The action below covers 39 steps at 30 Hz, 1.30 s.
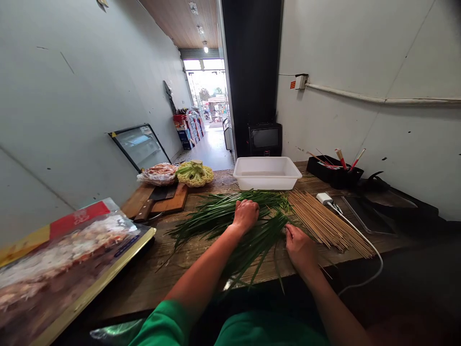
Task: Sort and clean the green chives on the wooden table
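A heap of long green Chinese chives (216, 211) lies across the wooden table in the middle of the view. My left hand (246, 215) rests on the heap with its fingers curled down into the leaves. A second bunch of chives (257, 247) fans out toward my body over the table's front edge. At the cut end of that bunch, my right hand (298, 245) is closed, thumb and fingers pinching the stalks. Just beyond my right hand a spread of thin bamboo skewers (324, 221) lies flat on the table.
A white plastic tub (267, 180) stands at the back. To its left are a cauliflower (195, 175), a bagged food item (158, 174) and a cleaver on a cutting board (173, 204). A white charger (324, 198) with cable, a tablet (367, 216) and a black holder (334, 173) sit right.
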### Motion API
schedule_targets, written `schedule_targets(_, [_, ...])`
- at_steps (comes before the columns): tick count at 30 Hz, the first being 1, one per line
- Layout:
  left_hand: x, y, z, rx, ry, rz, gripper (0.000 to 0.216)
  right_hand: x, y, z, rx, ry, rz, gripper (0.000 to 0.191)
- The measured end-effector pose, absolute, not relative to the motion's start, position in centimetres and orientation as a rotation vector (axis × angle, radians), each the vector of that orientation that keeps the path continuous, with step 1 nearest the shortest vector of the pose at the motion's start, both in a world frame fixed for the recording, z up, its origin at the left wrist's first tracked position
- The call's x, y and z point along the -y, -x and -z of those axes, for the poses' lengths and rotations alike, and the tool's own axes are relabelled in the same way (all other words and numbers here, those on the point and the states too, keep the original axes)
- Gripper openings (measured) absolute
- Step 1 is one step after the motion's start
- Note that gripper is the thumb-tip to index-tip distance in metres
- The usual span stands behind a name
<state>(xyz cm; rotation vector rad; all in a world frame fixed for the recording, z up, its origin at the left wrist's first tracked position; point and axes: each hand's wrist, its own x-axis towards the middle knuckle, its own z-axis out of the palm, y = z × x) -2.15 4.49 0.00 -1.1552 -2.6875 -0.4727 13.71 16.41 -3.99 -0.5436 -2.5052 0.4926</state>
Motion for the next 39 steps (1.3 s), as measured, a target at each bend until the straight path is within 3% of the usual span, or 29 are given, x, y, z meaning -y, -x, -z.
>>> schedule_targets(11, [-5.21,2.38,-0.17,2.752,1.032,1.406,0.021,-16.47,-13.62,4.23,2.500,0.484,-0.485,0.032])
schedule_targets(39, [-5.11,2.34,0.03,2.630,1.099,1.261,0.022,-16.56,-13.65,4.30,2.533,0.512,-0.467,0.032])
